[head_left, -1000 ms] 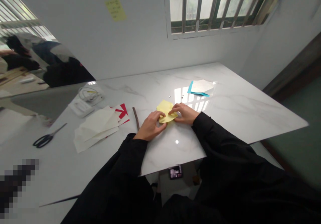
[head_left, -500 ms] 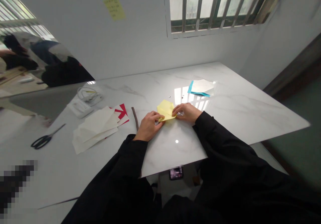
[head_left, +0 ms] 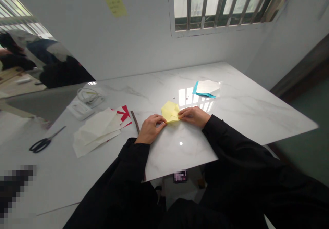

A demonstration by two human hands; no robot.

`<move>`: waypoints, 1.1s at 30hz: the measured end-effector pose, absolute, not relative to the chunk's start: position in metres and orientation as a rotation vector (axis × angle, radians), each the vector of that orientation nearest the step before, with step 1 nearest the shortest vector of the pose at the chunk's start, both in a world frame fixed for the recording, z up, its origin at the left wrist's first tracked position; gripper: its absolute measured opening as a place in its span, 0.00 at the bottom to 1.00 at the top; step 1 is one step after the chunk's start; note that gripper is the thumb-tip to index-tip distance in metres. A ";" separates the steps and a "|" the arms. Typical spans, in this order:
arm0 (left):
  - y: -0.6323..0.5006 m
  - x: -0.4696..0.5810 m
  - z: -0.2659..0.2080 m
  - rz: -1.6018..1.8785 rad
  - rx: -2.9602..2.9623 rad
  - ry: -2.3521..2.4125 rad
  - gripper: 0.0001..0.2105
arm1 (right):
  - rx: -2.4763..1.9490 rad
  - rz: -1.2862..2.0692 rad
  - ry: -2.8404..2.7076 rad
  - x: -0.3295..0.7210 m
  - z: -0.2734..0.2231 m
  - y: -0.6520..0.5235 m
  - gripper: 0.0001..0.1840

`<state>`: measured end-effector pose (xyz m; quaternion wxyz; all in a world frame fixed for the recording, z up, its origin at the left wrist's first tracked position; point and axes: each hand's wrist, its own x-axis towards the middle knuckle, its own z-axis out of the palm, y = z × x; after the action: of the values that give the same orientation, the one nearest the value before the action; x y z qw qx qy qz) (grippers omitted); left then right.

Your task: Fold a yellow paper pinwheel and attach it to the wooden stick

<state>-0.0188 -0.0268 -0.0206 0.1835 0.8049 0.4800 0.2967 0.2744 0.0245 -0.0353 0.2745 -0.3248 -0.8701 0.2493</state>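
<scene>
A folded sheet of yellow paper (head_left: 170, 111) lies on the white marbled table (head_left: 177, 160) in front of me, with crease lines across it. My left hand (head_left: 151, 128) pinches its lower left corner between thumb and fingers. At its right edge, my right hand (head_left: 194, 115) grips the paper with thumb and fingertips pressed together. Just left of my left hand is a thin brown stick (head_left: 135, 121), its lower end hidden behind my wrist and sleeve.
Cream paper sheets (head_left: 96, 129) and red cut paper (head_left: 124, 113) lie to the left, with black-handled scissors (head_left: 45, 143) beyond. A white box with a cable (head_left: 81, 110) sits behind them. Blue and white paper (head_left: 205, 88) lies at the back right. A person (head_left: 56, 63) appears at far left.
My left fingers have shifted from over the paper's front fold to its lower left corner. The right hand has moved slightly right along with the paper's edge. The front edge looks less flat.
</scene>
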 end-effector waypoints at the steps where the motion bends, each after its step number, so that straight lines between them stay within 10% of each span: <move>1: -0.027 -0.019 -0.021 0.859 2.244 1.344 0.05 | -0.880 0.673 -2.320 0.275 -0.037 0.023 0.10; 33: -0.027 -0.012 -0.015 0.835 2.283 1.416 0.09 | -0.901 0.688 -2.231 0.272 -0.034 0.021 0.08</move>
<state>-0.0118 -0.0274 -0.0154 0.1635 0.8006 0.4965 0.2928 0.2723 0.0214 -0.0342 0.3141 -0.3418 -0.8464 0.2609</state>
